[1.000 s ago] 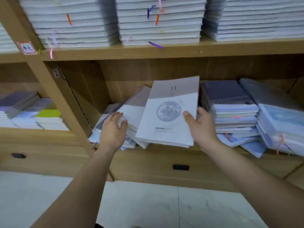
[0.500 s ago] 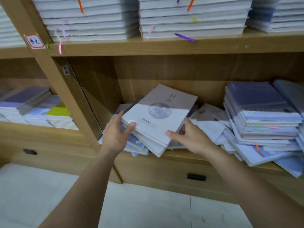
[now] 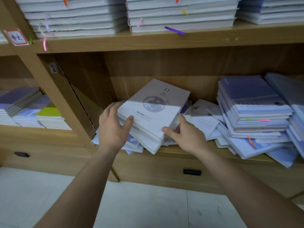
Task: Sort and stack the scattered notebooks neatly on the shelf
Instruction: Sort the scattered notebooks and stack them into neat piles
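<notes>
Left hand (image 3: 113, 129) grips the stack's (image 3: 153, 112) left edge on the shelf (image 3: 181, 153); right hand (image 3: 185, 137) seemingly pinches its near corner.

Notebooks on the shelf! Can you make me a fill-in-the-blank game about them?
1. The top notebook, gripped by the left hand and the right hand, shows the number ____ on its cover.
2. The purple ribbon pokes out of a stack on the shelf ____ the hands.
3. The yellow-green notebook lies in the compartment to the ____ of the hands.
Missing words: 11; above; left.
</notes>
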Demonstrator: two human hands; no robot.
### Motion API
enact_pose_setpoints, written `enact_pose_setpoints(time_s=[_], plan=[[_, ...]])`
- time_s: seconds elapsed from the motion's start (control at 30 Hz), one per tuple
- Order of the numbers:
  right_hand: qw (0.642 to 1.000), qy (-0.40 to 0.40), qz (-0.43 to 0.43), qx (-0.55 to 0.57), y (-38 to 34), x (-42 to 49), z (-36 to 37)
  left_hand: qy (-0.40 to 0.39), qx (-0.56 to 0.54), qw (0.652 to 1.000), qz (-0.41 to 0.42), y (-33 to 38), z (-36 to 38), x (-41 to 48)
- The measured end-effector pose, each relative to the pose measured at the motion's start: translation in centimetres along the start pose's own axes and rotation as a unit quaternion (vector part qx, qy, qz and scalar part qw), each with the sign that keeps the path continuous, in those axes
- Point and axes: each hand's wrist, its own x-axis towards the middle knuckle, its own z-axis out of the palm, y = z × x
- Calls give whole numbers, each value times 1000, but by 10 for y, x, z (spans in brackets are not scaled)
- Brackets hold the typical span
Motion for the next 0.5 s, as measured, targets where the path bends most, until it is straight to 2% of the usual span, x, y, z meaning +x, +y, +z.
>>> enact_pose_setpoints(time_s=[0.3, 0.4, 0.5], plan=[[999, -16, 27, 2, 43, -22, -27, -93, 105, 983, 123, 10, 19, -11], [999, -5, 28, 29, 48, -27, -33, -137, 101, 978, 119, 10, 23, -14], [998, -6, -18, 61, 33, -30, -29, -146, 93, 979, 112, 10, 24, -17]])
